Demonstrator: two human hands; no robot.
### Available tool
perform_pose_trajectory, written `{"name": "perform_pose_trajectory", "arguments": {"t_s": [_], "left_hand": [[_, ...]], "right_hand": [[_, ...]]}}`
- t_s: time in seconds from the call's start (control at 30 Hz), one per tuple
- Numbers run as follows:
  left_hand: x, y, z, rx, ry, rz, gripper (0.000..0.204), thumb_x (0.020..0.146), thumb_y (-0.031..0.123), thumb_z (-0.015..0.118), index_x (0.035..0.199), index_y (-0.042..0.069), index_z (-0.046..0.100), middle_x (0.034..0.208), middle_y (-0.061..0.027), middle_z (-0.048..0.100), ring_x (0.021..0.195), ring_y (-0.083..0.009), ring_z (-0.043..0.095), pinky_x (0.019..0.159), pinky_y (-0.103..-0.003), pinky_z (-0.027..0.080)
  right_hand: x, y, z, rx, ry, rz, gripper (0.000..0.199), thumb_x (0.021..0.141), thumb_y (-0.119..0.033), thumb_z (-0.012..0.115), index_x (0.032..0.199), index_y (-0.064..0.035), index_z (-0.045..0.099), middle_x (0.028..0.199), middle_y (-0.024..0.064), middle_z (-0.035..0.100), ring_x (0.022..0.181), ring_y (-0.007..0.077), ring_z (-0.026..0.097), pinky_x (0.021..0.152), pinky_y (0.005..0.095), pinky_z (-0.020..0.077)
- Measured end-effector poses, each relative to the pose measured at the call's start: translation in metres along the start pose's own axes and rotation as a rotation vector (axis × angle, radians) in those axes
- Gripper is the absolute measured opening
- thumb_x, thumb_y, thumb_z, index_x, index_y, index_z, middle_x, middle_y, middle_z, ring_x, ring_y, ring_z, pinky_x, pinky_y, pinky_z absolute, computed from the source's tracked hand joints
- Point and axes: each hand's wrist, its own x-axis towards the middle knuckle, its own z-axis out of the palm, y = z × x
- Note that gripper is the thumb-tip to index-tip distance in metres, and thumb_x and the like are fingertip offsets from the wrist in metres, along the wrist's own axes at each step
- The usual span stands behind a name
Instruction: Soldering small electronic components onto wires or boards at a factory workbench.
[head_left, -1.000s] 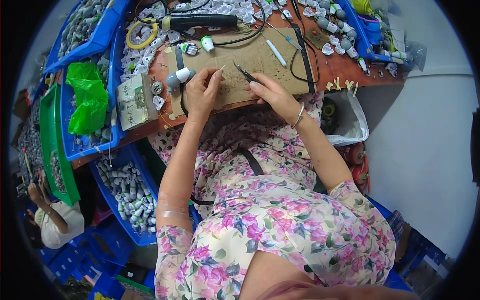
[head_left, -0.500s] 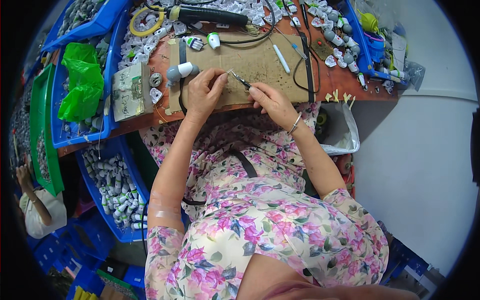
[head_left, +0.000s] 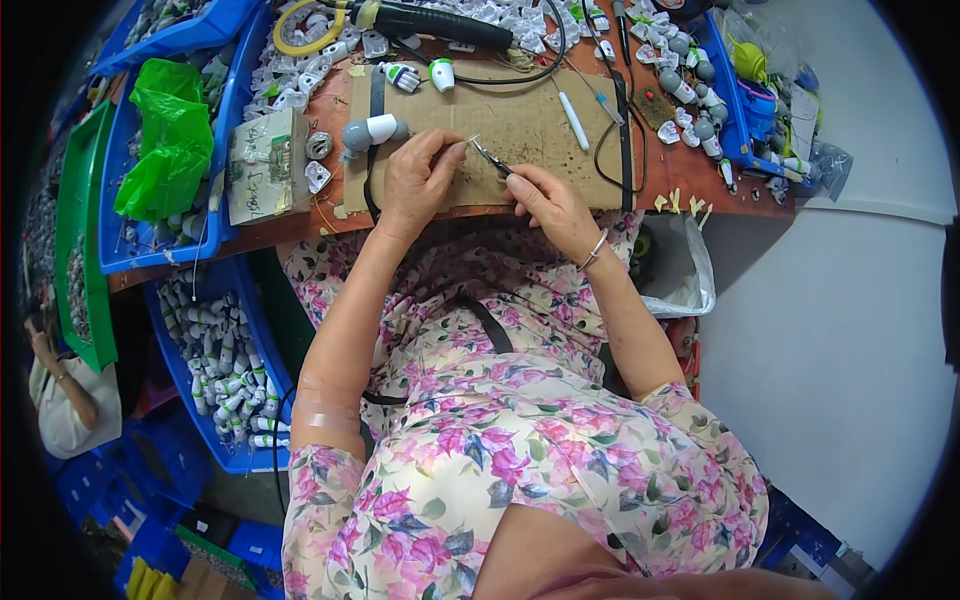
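Note:
Over the cardboard mat (head_left: 520,115), my left hand (head_left: 415,185) is closed in a pinch at the thumb and forefinger. A thin pale piece, perhaps a wire end, shows just past those fingertips; most of it is hidden. My right hand (head_left: 560,212) grips slim tweezers (head_left: 492,160) with dark handles and a bright metal tip, which points at that piece. Just left of my left hand lies a grey-and-white rounded part (head_left: 372,132). A green-and-white cap (head_left: 441,74) and a white striped part (head_left: 402,77) sit at the mat's far edge.
White plastic shells (head_left: 300,85) and a black-handled tool with a cable (head_left: 435,25) cover the far side. A white pen (head_left: 574,121) lies on the mat. Blue bins (head_left: 232,235) flank the table; another person (head_left: 75,400) sits at far left.
The whole table scene has shifted slightly right in view. Both hands keep much the same pose, with the tweezers still near my left fingertips.

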Motion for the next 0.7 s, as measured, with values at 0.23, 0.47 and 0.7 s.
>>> {"name": "perform_pose_trajectory", "arguments": {"t_s": [0.23,0.47,0.7], "left_hand": [[0.0002,-0.0002,-0.0006,0.021,0.008,0.031,0.015,0.091,0.015,0.061,0.092,0.000,0.062,0.077,-0.0084,0.063,0.069,-0.0174,0.063,0.063,-0.027,0.048],[0.0006,-0.0007,0.0013,0.026,0.017,0.027,0.016,0.091,0.017,0.062,0.092,0.000,0.062,0.076,-0.0082,0.062,0.068,-0.0168,0.063,0.062,-0.027,0.048],[0.0008,0.0001,0.0012,0.029,0.019,0.021,0.016,0.091,0.016,0.062,0.092,0.001,0.062,0.075,-0.0075,0.061,0.066,-0.0158,0.061,0.061,-0.027,0.047]], "right_hand": [[0.0019,0.0019,0.0017,-0.014,0.016,0.003,0.045,0.095,-0.038,0.054,0.120,-0.0006,0.058,0.089,0.0017,0.064,0.074,0.0056,0.054,0.061,0.0200,0.0451],[0.0024,0.0047,0.0008,-0.005,0.027,-0.019,0.043,0.096,-0.037,0.054,0.118,-0.0014,0.059,0.086,0.0008,0.064,0.071,0.0053,0.053,0.059,0.0195,0.0438],[0.0041,0.0063,0.0006,-0.013,0.025,-0.048,0.041,0.096,-0.036,0.055,0.116,-0.0011,0.060,0.085,0.0009,0.062,0.070,0.0059,0.053,0.059,0.0208,0.0439]]}}
